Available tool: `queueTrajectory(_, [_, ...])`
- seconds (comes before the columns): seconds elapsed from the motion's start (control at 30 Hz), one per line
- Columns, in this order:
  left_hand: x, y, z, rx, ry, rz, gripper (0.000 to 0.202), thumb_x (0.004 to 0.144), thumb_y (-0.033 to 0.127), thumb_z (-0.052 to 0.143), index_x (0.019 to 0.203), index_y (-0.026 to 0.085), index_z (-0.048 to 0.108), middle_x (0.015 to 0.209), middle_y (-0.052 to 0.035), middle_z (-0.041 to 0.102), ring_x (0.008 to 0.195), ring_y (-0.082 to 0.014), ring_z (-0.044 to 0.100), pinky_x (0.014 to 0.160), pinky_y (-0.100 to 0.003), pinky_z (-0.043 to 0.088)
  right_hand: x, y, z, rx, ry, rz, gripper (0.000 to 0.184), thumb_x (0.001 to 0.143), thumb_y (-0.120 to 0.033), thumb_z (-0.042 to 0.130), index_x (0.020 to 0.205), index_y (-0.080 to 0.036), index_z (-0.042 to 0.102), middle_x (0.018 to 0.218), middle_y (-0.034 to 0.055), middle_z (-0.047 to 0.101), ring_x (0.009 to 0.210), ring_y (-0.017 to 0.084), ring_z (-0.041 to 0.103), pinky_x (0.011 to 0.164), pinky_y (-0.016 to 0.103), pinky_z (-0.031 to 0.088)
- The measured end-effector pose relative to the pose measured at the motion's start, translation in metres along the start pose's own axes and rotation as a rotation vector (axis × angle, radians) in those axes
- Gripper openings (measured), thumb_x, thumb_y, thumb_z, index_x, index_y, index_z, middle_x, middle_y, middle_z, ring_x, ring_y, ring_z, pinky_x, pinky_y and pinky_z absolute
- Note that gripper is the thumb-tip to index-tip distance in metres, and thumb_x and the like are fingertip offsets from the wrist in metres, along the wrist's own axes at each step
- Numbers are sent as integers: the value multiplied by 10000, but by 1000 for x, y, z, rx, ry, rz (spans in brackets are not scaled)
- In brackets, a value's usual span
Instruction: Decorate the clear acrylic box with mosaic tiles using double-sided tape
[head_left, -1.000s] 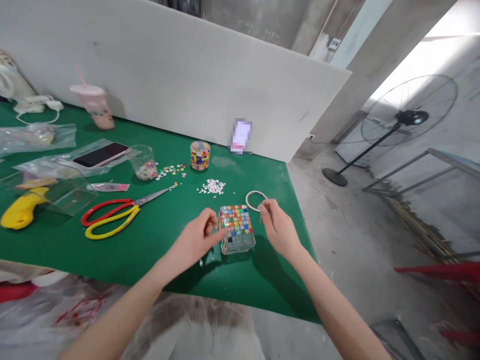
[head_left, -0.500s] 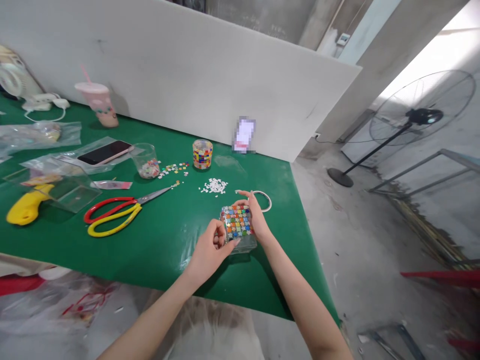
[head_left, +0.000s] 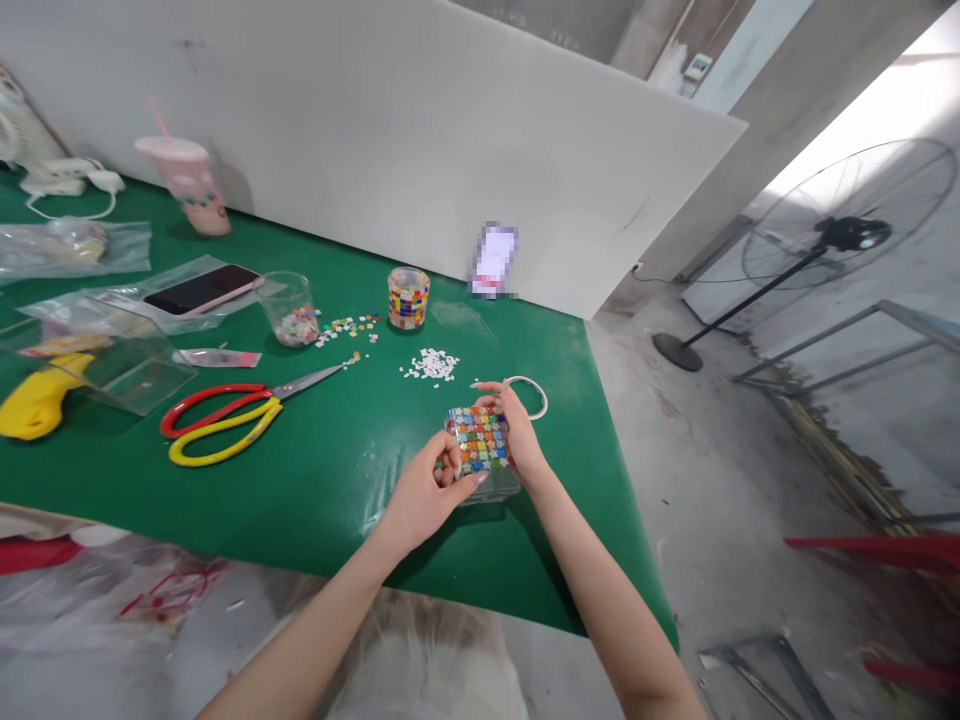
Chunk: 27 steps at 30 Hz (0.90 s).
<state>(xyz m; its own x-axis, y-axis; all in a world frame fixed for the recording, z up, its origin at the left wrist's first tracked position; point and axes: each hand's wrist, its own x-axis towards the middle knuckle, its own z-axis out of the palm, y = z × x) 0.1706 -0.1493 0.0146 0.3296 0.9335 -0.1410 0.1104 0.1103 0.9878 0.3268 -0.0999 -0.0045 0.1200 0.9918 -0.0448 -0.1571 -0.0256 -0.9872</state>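
A clear box covered in rows of colourful mosaic tiles point(head_left: 480, 437) is between my hands, close to the table's right end. My left hand point(head_left: 424, 490) grips its left side, fingers curled and thumb resting along the bare lower front. Around the right side and far edge wraps my right hand point(head_left: 519, 430), its fingertips partly hidden behind the box. Just beyond it lies a white ring point(head_left: 544, 400). A pile of small white tiles point(head_left: 433, 366) is spread on the green table point(head_left: 330, 510). Behind that pile stands a round jar banded with coloured tiles point(head_left: 409, 305).
Left of my hands lie red-and-yellow scissors point(head_left: 225, 425), a plastic cup of tiles point(head_left: 292, 315), a phone on plastic point(head_left: 202, 290) and a yellow-handled tool point(head_left: 37, 405). A pink drink cup point(head_left: 187, 185) stands near the white panel point(head_left: 337, 130). Another phone point(head_left: 495, 260) leans there.
The whole view has shifted slightly. Both hands stay on the tiled box; my left fingers sit a little higher against its left edge.
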Motion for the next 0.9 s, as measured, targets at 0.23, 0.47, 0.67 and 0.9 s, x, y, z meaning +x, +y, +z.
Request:
queueTrajectory(0.23, [3,3,-8,10,-104,-6,303,733,287,683,773,218,391,608,107,294,550,-87,312,545,-204,285,1,2,0,6,43,9,457,835,-644,520,850,-232,718,690,-18,572,615,134,539,626,271,449])
queueTrajectory(0.47, [-8,7,-21,76,-124,42,332,775,335,665,856,236,358,655,114,280,529,-77,260,520,-197,267,-2,1,2,59,119,-24,464,808,-668,530,802,-230,684,650,-21,595,577,127,541,577,264,444])
queueTrajectory(0.67, [-2,12,-17,218,-5,79,281,760,290,648,847,228,388,613,118,295,546,-91,296,560,-213,286,-7,1,3,48,133,-20,462,816,-666,521,816,-231,676,667,-17,598,575,132,547,564,270,449])
queueTrajectory(0.9, [6,17,-20,278,-37,101,319,689,329,715,872,222,477,565,122,364,498,-86,353,518,-206,297,-5,-3,5,-29,106,-73,510,805,-707,503,906,-235,667,746,24,673,716,210,644,702,363,518])
